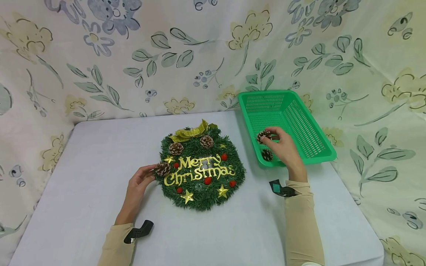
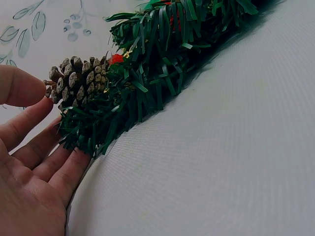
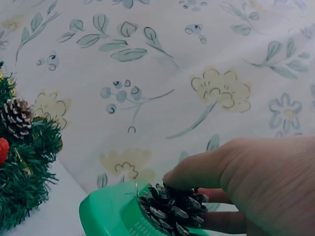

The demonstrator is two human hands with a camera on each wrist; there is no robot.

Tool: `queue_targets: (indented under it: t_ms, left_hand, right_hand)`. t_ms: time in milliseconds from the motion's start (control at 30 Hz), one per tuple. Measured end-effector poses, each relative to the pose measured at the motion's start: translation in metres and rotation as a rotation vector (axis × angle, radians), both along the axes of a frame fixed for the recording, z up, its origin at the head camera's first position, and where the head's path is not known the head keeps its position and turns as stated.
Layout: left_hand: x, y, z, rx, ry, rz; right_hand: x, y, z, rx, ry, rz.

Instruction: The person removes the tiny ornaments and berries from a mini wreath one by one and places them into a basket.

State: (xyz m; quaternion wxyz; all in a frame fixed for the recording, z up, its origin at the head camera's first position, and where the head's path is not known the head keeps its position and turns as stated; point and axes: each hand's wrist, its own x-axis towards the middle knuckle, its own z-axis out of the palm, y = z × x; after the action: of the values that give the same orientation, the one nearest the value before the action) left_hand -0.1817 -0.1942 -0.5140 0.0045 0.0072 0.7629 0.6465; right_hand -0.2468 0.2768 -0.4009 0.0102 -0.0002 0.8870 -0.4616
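A green tinsel wreath (image 1: 199, 195) with gold "Merry Christmas" lettering (image 1: 199, 170) lies on the table. At its left edge, my left hand (image 1: 139, 181) pinches the end of a pine cone (image 1: 162, 169) between thumb and forefinger; the other fingers reach under the wreath's greenery in the left wrist view. Over the near-left part of a green plastic basket (image 1: 327, 151), my right hand (image 1: 283, 147) holds another pine cone (image 3: 172, 209) between thumb and fingers. A thin wire loop stands up from that cone. One more pine cone (image 1: 267, 154) sits inside the basket below the hand.
Two pine cones, one of them the upper right cone (image 1: 206, 142), a gold bow (image 1: 191, 133), gold stars (image 1: 187, 197) and red berries (image 1: 208, 180) decorate the wreath. A white cloth covers the table (image 1: 83, 159). Behind it hangs a floral curtain (image 1: 186, 85).
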Motion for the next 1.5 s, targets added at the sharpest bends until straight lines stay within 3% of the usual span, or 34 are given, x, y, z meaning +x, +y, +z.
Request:
queue_targets:
  t_ms: [1500]
  left_hand:
    - [-0.0012,-0.0004,-0.0007,-0.018,-0.003,0.002]
  right_hand:
    - [-0.0020,0.0046,-0.0040,0.044,-0.002,0.009]
